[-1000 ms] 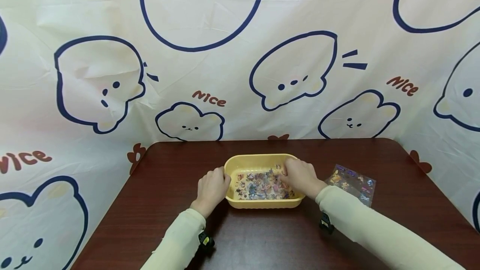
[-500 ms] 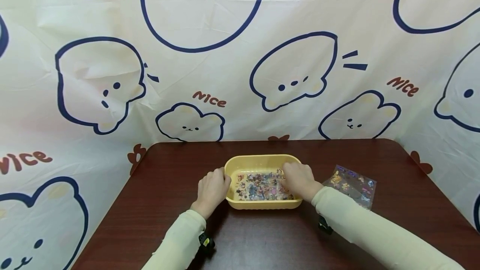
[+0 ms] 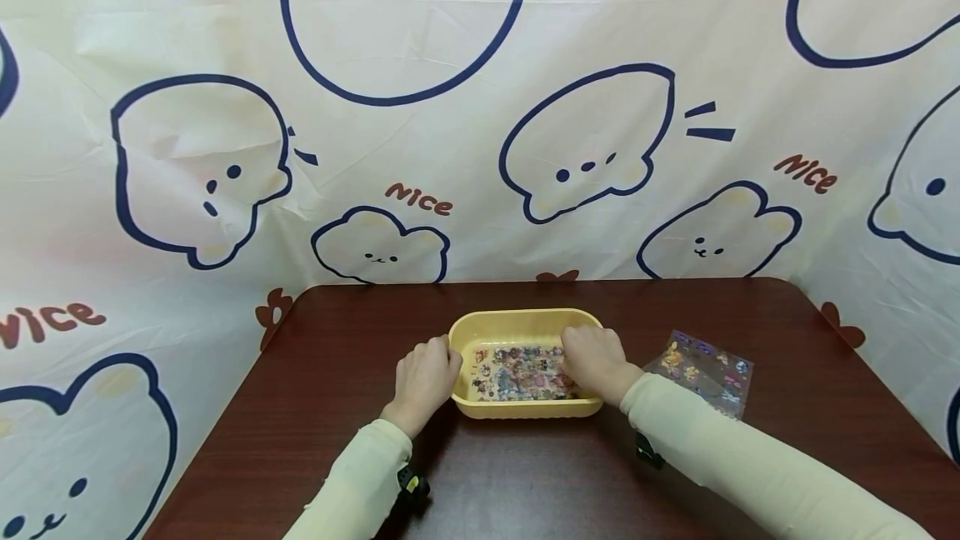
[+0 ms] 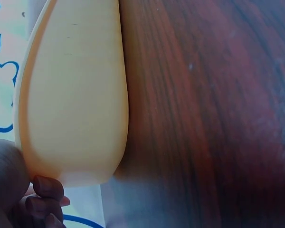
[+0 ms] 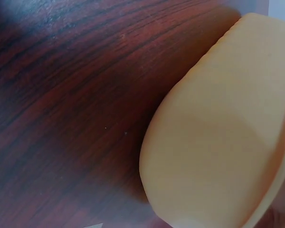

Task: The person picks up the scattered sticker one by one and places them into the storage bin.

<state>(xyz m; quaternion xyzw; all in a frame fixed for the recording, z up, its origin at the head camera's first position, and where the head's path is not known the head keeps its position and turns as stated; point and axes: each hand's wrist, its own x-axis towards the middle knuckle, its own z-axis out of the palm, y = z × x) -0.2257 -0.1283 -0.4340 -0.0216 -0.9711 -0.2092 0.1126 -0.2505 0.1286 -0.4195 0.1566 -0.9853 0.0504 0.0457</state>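
Note:
A shallow yellow plastic basin (image 3: 525, 408) with rounded corners stands on the table. Many small colourful cartoon-like pieces (image 3: 517, 373), perhaps stickers, cover its floor; whether they are loose or on one sheet I cannot tell. My left hand (image 3: 424, 375) grips the basin's rim at the left end. In the left wrist view, its curled fingertips (image 4: 48, 187) show beside the outer wall. My right hand (image 3: 596, 361) reaches over the right end into the basin, its fingers down among the pieces. Those fingertips are hidden in the head view, and the right wrist view shows mostly the basin's outer wall (image 5: 213, 137).
To the right, partly under the right forearm, lies a clear sheet with coloured cartoon figures (image 3: 705, 365). The dark brown wooden table (image 3: 517, 482) extends around the basin. Behind it hangs a pale cloth (image 3: 465, 140) with blue cartoon outlines.
My right hand has shifted a little left and down within the basin. My left hand keeps its place on the rim, and the clear sheet has not moved.

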